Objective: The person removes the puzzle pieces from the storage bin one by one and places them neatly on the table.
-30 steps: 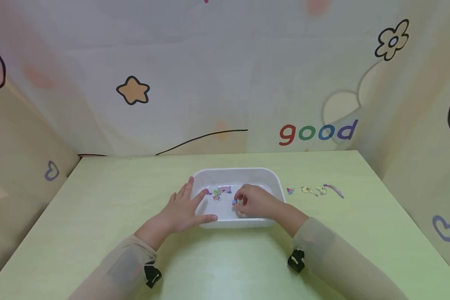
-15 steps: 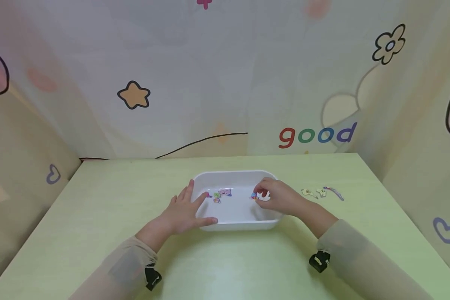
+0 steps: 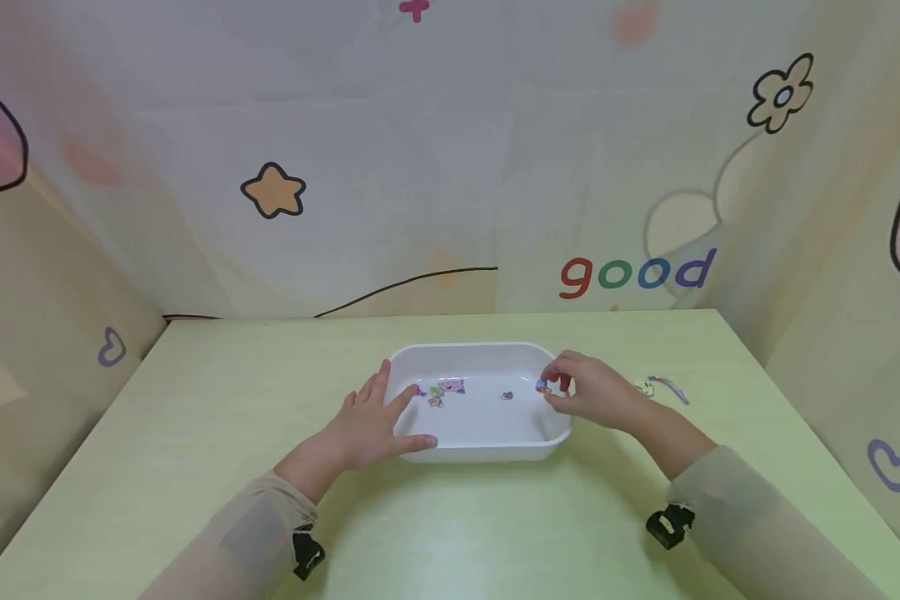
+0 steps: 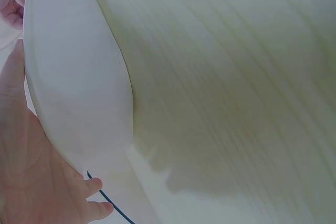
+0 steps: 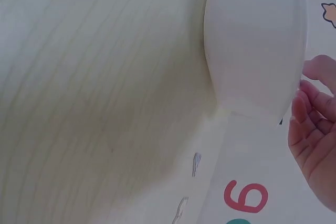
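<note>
A white tray (image 3: 480,452) stands on the table. My left hand (image 3: 367,421) lies spread at its left end, thumb over the front rim and index finger by a small pink piece (image 3: 418,390). At the tray's right end my right hand (image 3: 592,390) pinches a small blue, red and yellow piece (image 3: 543,387) between thumb and fingers, close to the tray's floor. Another small flat piece (image 3: 507,396) lies left of it in the tray. Toward the left are a purple-pink cut-out (image 3: 452,386) and a green-and-orange one (image 3: 435,397). The wrist views show mainly the tray's outer wall.
Right of the tray, a pale cut-out (image 3: 645,388) and a long curved purple strip (image 3: 669,389) lie on the pale green table (image 3: 450,533). The right forearm passes in front of that area. A printed curtain (image 3: 450,167) rises behind the table.
My right hand has moved right across the tray with the colourful piece in its fingers. A small flat piece now shows on the tray floor where it was. My left hand stays put.
</note>
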A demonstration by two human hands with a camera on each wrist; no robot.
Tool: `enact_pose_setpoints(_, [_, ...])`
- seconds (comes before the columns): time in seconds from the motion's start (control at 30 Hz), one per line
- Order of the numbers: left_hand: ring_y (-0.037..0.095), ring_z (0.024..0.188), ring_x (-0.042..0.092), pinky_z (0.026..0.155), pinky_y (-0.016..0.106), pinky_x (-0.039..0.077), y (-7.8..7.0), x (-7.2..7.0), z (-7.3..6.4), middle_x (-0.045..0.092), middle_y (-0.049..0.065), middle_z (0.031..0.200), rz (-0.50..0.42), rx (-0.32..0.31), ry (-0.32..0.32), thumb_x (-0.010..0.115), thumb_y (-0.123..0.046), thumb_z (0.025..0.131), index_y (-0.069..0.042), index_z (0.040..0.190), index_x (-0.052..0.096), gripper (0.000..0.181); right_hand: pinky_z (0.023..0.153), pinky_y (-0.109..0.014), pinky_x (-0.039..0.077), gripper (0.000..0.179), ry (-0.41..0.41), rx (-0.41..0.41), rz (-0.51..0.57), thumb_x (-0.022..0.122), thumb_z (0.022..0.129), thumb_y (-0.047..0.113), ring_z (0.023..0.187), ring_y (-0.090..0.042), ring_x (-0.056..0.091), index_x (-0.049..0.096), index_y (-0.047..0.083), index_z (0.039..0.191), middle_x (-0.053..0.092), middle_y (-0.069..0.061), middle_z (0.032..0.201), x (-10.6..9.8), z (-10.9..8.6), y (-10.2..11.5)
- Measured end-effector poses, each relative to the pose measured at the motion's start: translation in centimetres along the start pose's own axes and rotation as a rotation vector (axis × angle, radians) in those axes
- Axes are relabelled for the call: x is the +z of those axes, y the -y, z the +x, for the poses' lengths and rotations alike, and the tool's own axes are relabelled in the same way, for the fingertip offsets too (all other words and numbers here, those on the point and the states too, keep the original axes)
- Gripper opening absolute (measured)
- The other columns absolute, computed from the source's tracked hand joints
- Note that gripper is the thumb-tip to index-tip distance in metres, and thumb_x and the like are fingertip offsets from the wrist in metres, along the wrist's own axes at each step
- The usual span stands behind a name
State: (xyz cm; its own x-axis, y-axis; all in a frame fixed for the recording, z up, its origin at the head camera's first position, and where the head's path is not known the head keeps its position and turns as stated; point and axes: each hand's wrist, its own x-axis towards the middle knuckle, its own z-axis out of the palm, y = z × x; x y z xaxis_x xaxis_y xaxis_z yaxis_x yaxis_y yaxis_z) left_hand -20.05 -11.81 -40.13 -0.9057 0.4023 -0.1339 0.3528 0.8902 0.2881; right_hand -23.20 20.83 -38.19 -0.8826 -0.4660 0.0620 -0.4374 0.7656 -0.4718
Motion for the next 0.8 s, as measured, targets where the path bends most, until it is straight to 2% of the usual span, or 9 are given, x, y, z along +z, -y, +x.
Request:
enact_pose_setpoints(0.5, [0.04, 0.138, 0.01, 0.104, 0.062, 0.016, -0.1, -0.1, 0.0, -0.004, 0.022, 0.153, -0.006, 0.003, -0.002, 0.047, -0.073, 0.079, -0.015, 0.147, 0.031, 0.091, 0.065, -0.027, 0.048, 0.017, -0.056, 0.021, -0.014, 0.069, 0.082, 0.012, 0.081, -0.018, 0.052, 0.066, 0.004, 0.097, 0.057, -0.001, 0.09, -1.7, -1.7, -3.3])
enact_pose_setpoints(0.8, [0.04, 0.138, 0.01, 0.104, 0.061, 0.016, -0.2, -0.1, -0.1, -0.004, 0.022, 0.153, -0.016, -0.007, 0.001, 0.047, -0.073, 0.079, -0.015, 0.147, 0.031, 0.091, 0.068, -0.032, 0.049, 0.018, -0.083, 0.06, 0.021, 0.069, 0.082, 0.01, 0.08, -0.02, 0.054, 0.064, 0.0, 0.097, 0.059, -0.005, 0.09, -2.6, -2.8, -4.5])
